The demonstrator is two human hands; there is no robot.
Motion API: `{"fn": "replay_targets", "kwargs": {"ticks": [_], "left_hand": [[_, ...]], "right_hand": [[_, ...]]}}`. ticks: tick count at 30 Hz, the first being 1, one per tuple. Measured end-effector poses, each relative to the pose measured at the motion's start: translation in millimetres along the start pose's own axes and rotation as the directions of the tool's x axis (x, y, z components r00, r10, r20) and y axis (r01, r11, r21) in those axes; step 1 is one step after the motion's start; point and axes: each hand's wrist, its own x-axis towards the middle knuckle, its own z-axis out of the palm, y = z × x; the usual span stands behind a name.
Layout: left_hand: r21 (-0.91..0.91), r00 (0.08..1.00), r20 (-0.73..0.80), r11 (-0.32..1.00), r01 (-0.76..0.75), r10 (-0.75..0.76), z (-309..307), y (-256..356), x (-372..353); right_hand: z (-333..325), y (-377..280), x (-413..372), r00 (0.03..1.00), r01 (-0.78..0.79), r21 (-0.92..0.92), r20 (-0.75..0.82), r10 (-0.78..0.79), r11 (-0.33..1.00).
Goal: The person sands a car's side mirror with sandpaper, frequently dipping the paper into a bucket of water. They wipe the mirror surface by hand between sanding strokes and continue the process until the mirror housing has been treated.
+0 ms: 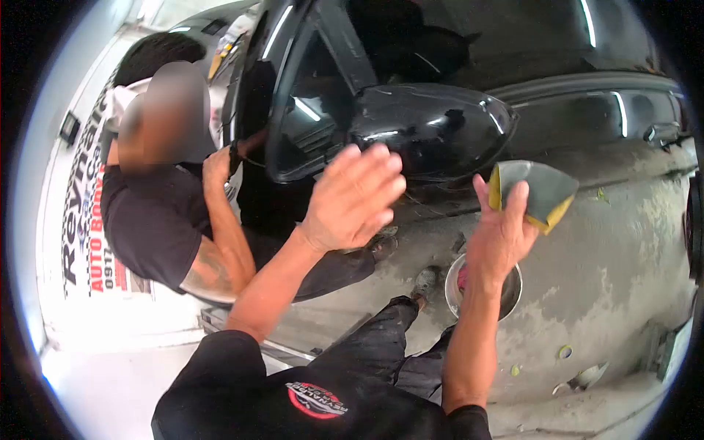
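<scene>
A glossy black side mirror sticks out from the black car, with wet-looking streaks and reflections on its housing. My left hand is raised just below the mirror's near edge, fingers stretched out and nothing in them; its fingertips overlap the housing in this view. Right of the mirror's tip, my right hand pinches a curved piece of sandpaper between thumb and fingers. The sandpaper is dark grey on one face and yellow on the other.
A metal bowl with something pink inside stands on the wet floor below my right forearm. Another person crouches at left beside the car's front. The car door stretches right. Scraps of tape lie on the floor.
</scene>
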Motion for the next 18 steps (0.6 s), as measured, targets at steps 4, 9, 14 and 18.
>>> {"fn": "replay_targets", "kwargs": {"ticks": [4, 9, 14, 18], "left_hand": [[0.065, 0.915, -0.401, 0.996, 0.062, -0.031, 9.4, -16.2, 83.7], [-0.056, 0.943, -0.301, 0.99, 0.128, -0.139, 22.6, -33.5, 128.8], [-0.251, 0.93, -0.127, 0.919, 0.305, -0.344, 48.7, -22.6, 125.8], [-0.241, 0.938, -0.125, 0.927, 0.287, -0.323, 64.4, -25.8, 127.6]], "right_hand": [[16.5, 26.0, 15.4, 0.999, -0.004, 0.136, -0.035, 0.008, 0.991], [6.7, 52.4, -2.3, 0.992, -0.067, 0.093, -0.097, 0.076, 0.993], [4.2, 48.0, 36.9, 0.995, 0.005, 0.168, -0.101, 0.012, 0.986], [1.7, 29.2, 80.6, 0.99, -0.093, 0.127, -0.092, 0.105, 0.988]]}}
